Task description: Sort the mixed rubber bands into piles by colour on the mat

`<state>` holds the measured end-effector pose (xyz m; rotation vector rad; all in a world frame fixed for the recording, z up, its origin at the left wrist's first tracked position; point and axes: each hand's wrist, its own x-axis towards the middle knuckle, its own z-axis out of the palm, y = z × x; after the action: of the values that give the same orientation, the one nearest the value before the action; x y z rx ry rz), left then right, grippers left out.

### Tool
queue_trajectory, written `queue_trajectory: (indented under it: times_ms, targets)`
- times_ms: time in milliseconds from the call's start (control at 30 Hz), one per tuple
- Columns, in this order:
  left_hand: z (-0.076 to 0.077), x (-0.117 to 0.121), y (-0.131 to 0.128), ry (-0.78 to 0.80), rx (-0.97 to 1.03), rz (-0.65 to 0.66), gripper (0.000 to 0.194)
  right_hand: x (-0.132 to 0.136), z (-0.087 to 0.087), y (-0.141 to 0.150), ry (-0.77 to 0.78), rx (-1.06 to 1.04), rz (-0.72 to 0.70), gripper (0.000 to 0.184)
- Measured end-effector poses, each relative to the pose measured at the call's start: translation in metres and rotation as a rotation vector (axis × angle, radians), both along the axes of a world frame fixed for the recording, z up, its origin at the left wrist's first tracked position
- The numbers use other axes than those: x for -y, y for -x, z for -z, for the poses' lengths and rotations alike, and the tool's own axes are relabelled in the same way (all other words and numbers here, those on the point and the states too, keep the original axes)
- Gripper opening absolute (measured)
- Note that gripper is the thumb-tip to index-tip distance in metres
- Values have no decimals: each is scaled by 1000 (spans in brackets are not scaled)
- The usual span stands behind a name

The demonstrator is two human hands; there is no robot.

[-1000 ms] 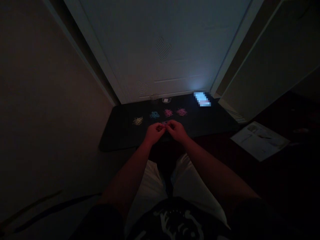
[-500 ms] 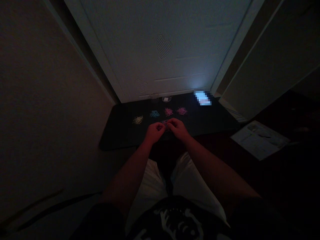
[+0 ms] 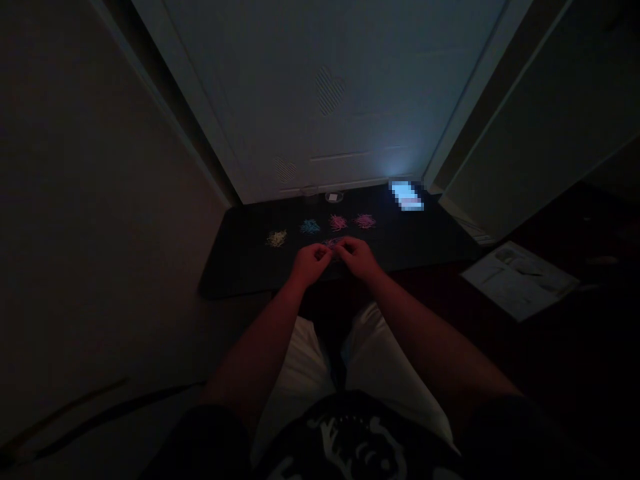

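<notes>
In dim light my left hand and my right hand meet at the front of a dark table. Fingers and thumbs of both are pinched together, almost touching; whatever they hold is too small and dark to make out. Just beyond the fingertips lies a purplish pile of small thin sticks, partly hidden by the hands. Farther back are more piles of the same kind: a pale yellow pile, a blue pile, a pink pile and another pink pile.
At the table's back edge stand a clear round container and a small round dish or lid with a white label. A glowing, blurred-out screen lies at the back right. A white door panel rises behind. A printed sheet lies lower right.
Both hands stay almost in place, still pinched, with only slight finger movement. The view has shifted very slightly. The piles look the same.
</notes>
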<state>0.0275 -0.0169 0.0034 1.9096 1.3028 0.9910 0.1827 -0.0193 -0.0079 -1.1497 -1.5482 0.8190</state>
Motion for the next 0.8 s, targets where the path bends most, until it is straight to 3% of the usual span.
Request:
queue_trajectory:
  times_ms: [167,800]
  targets:
    - [-3,2,-1,7,8,-2,19,1,-2,0,18,-95,-30,16]
    - [0,1,0,-9,-2,-5,21,2,-4,1,27,-22,25,21]
